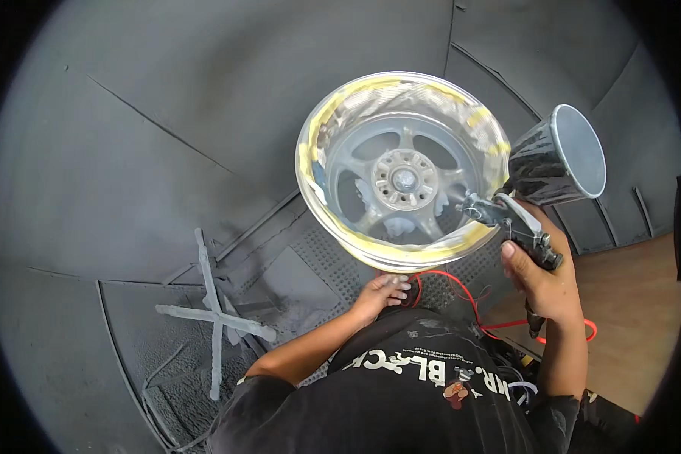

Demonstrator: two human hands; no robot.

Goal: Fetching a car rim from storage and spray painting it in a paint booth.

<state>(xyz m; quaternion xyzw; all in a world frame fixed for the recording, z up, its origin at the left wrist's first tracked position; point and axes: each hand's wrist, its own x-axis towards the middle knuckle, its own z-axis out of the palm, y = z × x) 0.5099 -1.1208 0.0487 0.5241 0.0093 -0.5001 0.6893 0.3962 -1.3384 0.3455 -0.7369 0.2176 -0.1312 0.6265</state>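
Observation:
My right hand [546, 284] is wrapped round the grip of a spray gun [513, 219], with the thumb on the near side of its body. A paint cup [539, 163], dark-smeared outside and grey inside, is on top of the gun. The gun's nozzle faces the lower right part of a wheel rim [403, 181], without touching it. Yellow tape and pale masking line the rim's barrel, and its spokes look silvery grey. Below the rim, close to my body, my left hand [386, 293] has its fingers loosely bent and apart, with nothing visible in them.
A red hose [469, 299] loops beneath the rim and past my right forearm. On the left stands a grey-coated cross-shaped stand [216, 315]. Dark sheeting [151, 83] covers the surroundings, a perforated mat [321, 261] lies below, and a brown board [620, 318] is at right.

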